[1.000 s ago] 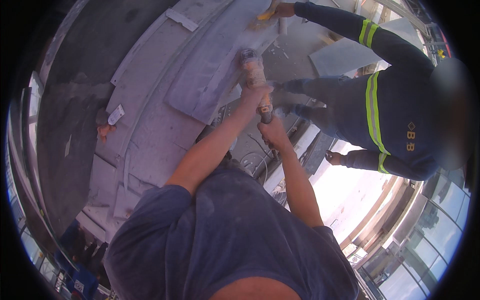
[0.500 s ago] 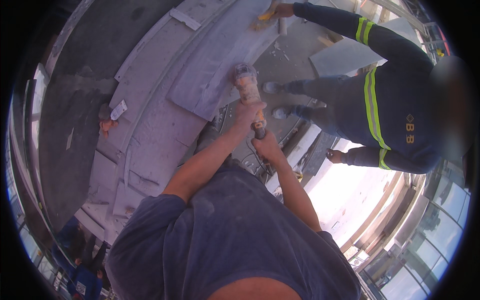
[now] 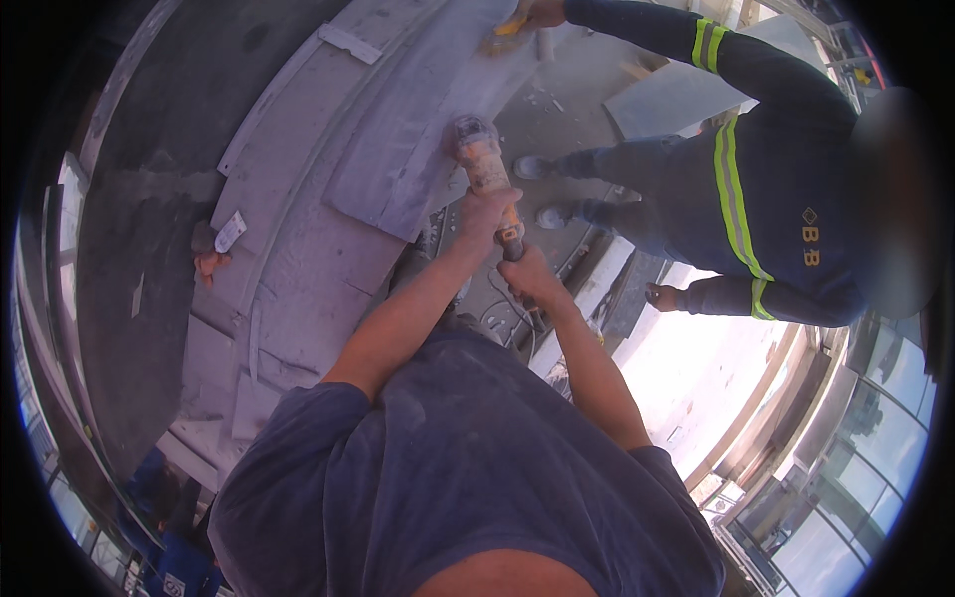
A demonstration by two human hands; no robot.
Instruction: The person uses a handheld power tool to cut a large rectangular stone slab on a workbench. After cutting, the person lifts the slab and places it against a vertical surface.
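Note:
A dusty orange angle grinder (image 3: 481, 162) is in both my hands, its head at the right edge of a grey slab (image 3: 398, 164). The fingers of my left hand (image 3: 487, 213) wrap round the middle of its body. My right hand (image 3: 533, 277) is closed on the dark rear handle, nearer to me. Whether the disc touches the slab is hidden by the grinder's head. Across from me, a co-worker's hand (image 3: 542, 12) holds a yellow-handled brush (image 3: 505, 36) against the slab's far end.
A person in dark workwear with reflective bands (image 3: 731, 199) stands close on the right. Further slabs (image 3: 308, 274) lie on the left beside a dark surface (image 3: 149, 249). A light strip (image 3: 349, 44) rests at the far left. Cables (image 3: 502, 313) trail by my right forearm.
The view has shifted slightly, moving most things left in the picture. My hands and the grinder have edged a little farther away along the slab. Both grips stay the same.

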